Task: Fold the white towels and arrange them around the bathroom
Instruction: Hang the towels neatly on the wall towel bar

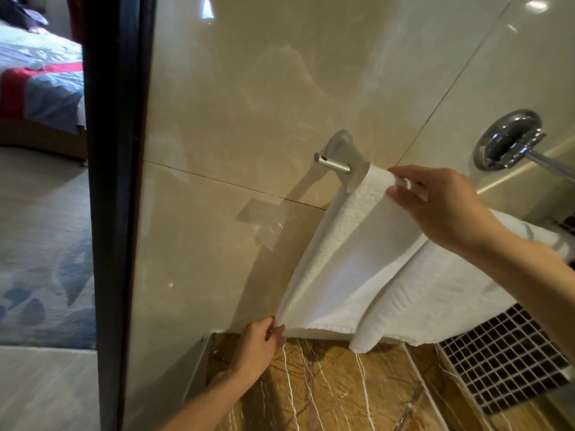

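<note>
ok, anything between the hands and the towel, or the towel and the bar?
Nothing visible. The right hand grips the white towel at the towel bar, which it is draped over; the left hand pinches its lower left corner.

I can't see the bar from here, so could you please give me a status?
Left hand pinches towel at lower corner. Right hand grips towel on the bar. Towel draped, creased. Nothing in the way.

towel (367,269) draped over wall rail (334,164), door frame (113,181) left
</note>
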